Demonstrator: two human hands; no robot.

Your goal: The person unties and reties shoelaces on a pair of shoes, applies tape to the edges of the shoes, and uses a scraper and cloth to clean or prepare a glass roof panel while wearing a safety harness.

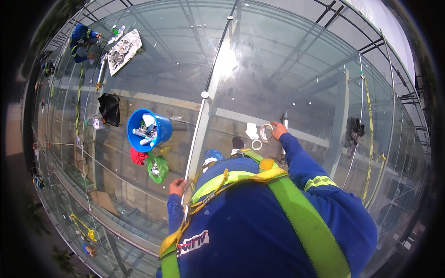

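My right hand [278, 130] grips the edge of a roll of masking tape [266, 133] just above the glass. A second, thinner tape roll [257, 145] lies beside it, and crumpled white paper [251, 131] is to its left. Close behind the hand lies a caulking gun [285, 121], partly covered by my sleeve. Near my waist, my left hand [177, 186] is closed beside the pale seam [198, 127] between the glass panels. What its fingers hold, if anything, is too small to make out.
A tilted blue bucket [164, 129] holds tubes and scraps. Near it are a red cloth [137, 156], a green bag [158, 168] and a black bag [109, 109]. A co-worker [80, 44] crouches at far left by a white sheet [124, 52]. Yellow tape [369, 125] runs along the right.
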